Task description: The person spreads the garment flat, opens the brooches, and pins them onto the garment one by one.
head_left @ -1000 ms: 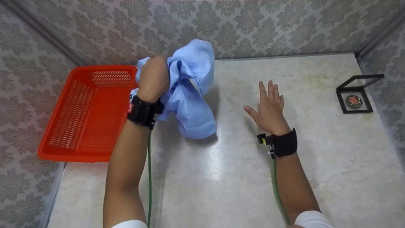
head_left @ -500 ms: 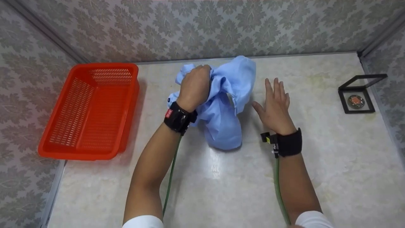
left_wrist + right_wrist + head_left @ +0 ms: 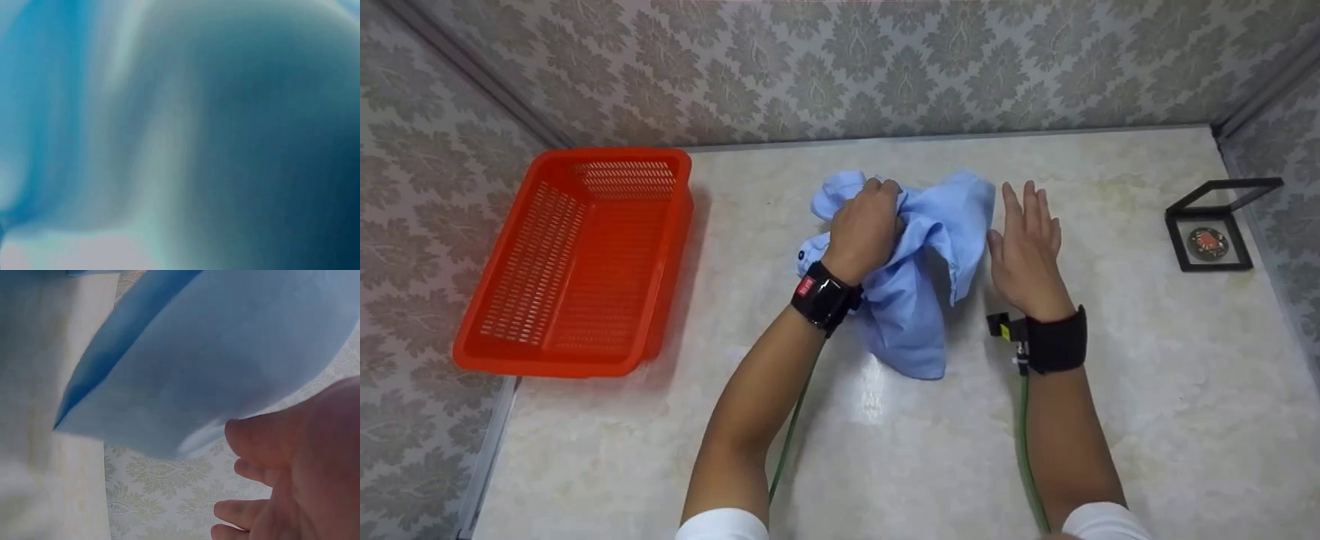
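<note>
A crumpled light blue garment (image 3: 911,322) hangs in loose folds over the middle of the table. My left hand (image 3: 862,229) grips its bunched upper part from above; the fingertips are hidden in the folds. A small dark round spot, perhaps a button, shows on the cloth beside that wrist. Blurred blue cloth (image 3: 56,112) fills much of the left wrist view. Just right of the garment, my right hand (image 3: 1030,251) is held with fingers extended and holds nothing. In the right wrist view its thumb lies close to the cloth (image 3: 214,365); whether they touch I cannot tell.
An orange-red plastic basket (image 3: 675,247) with slotted walls stands at the left of the table. Toward the right edge lies a small black-framed display case (image 3: 1211,264), lid raised, with a round medallion inside. Patterned walls (image 3: 885,67) enclose the back and sides.
The left hand has carried the garment rightward from beside the basket and lowered it toward the table. My right hand has shifted slightly right, its fingers still extended.
</note>
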`<state>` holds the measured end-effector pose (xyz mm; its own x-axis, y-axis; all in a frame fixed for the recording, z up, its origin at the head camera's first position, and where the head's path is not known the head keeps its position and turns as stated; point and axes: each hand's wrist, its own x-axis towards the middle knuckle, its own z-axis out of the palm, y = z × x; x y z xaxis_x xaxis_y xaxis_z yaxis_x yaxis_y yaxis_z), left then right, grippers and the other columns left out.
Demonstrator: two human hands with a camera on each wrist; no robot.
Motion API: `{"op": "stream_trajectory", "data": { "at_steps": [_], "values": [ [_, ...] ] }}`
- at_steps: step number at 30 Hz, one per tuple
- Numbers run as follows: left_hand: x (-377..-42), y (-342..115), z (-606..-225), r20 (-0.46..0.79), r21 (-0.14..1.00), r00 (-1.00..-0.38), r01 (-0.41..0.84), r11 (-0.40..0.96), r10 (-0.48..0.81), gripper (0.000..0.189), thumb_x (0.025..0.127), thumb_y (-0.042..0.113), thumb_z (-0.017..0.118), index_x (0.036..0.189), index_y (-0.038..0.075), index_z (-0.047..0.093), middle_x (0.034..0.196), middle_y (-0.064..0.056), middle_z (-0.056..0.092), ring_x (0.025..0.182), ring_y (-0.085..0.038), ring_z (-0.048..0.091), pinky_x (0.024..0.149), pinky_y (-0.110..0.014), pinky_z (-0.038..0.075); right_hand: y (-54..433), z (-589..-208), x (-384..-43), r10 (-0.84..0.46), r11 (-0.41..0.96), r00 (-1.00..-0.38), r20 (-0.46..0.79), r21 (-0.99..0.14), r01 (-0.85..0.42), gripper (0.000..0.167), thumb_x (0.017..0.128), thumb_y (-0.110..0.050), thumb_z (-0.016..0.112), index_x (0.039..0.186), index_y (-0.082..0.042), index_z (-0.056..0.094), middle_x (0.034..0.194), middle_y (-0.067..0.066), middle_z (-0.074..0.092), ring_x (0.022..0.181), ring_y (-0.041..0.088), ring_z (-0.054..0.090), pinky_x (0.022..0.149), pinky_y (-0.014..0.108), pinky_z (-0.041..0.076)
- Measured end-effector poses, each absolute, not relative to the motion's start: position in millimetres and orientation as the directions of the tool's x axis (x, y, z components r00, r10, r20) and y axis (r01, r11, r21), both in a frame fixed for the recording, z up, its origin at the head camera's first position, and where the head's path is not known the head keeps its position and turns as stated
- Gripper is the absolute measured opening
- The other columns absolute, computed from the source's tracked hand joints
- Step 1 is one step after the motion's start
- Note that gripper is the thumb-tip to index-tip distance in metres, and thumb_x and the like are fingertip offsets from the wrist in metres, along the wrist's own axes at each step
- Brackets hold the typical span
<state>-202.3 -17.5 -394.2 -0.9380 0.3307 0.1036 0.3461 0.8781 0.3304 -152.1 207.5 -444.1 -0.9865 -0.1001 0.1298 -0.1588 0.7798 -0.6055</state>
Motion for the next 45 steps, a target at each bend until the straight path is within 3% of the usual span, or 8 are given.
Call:
{"op": "stream_trajectory", "data": {
  "at_steps": [16, 23, 31, 36, 45],
  "values": [
    [-194.2, -3.0, -425.8, 0.151, 0.348, -0.892, 0.452, 0.822, 0.426, 0.026, 0.087, 0.001, 0.062, 0.112, 0.005, 0.067, 0.116, -0.013, 0.058, 0.104, -0.030, 0.054, 0.085, -0.039, 0.047, 204.6, -446.2, -152.1, -0.078, 0.755, -0.978, 0.194, -0.630, -0.185, 0.056, 0.109, -0.018, 0.037, 0.158, 0.002, 0.018, 0.163, 0.031, 0.005, 0.151, 0.044, -0.003, 0.115, 0.066, -0.003],
    [-191.2, -1.9, -426.3, 0.116, 0.401, -0.891, 0.446, 0.800, 0.438, 0.030, 0.084, 0.011, 0.077, 0.112, 0.009, 0.067, 0.128, -0.013, 0.055, 0.114, -0.030, 0.053, 0.092, -0.038, 0.046, 203.9, -445.8, -151.6, -0.086, 0.757, -0.977, 0.197, -0.624, -0.193, 0.056, 0.109, -0.016, 0.038, 0.158, 0.002, 0.018, 0.163, 0.031, 0.006, 0.151, 0.046, -0.002, 0.115, 0.066, -0.003],
    [-183.7, -11.1, -420.2, 0.120, 0.414, -0.887, 0.452, 0.790, 0.445, 0.045, 0.086, 0.036, 0.080, 0.118, 0.009, 0.066, 0.142, -0.017, 0.050, 0.126, -0.036, 0.051, 0.091, -0.047, 0.050, 203.3, -445.8, -152.9, -0.085, 0.762, -0.979, 0.183, -0.622, -0.182, 0.058, 0.108, -0.016, 0.040, 0.159, 0.001, 0.018, 0.163, 0.030, 0.006, 0.151, 0.046, -0.002, 0.115, 0.066, -0.003],
    [-179.3, -20.4, -411.4, 0.121, 0.387, -0.894, 0.443, 0.809, 0.431, 0.052, 0.088, 0.048, 0.075, 0.122, 0.010, 0.066, 0.143, -0.017, 0.052, 0.126, -0.036, 0.053, 0.093, -0.051, 0.049, 202.7, -447.7, -154.5, -0.090, 0.765, -0.982, 0.167, -0.620, -0.175, 0.058, 0.108, -0.015, 0.041, 0.158, 0.002, 0.018, 0.163, 0.031, 0.006, 0.151, 0.045, -0.002, 0.116, 0.064, -0.004],
    [-188.1, -56.4, -409.1, 0.070, 0.458, -0.928, 0.355, 0.815, 0.365, 0.053, 0.098, 0.050, 0.060, 0.126, 0.005, 0.067, 0.126, -0.013, 0.066, 0.118, -0.032, 0.059, 0.096, -0.049, 0.045, 200.3, -453.0, -156.3, -0.133, 0.740, -0.980, 0.150, -0.642, -0.199, 0.055, 0.109, -0.015, 0.039, 0.157, 0.004, 0.021, 0.163, 0.031, 0.004, 0.151, 0.044, -0.004, 0.119, 0.058, -0.001]
  ]
}}
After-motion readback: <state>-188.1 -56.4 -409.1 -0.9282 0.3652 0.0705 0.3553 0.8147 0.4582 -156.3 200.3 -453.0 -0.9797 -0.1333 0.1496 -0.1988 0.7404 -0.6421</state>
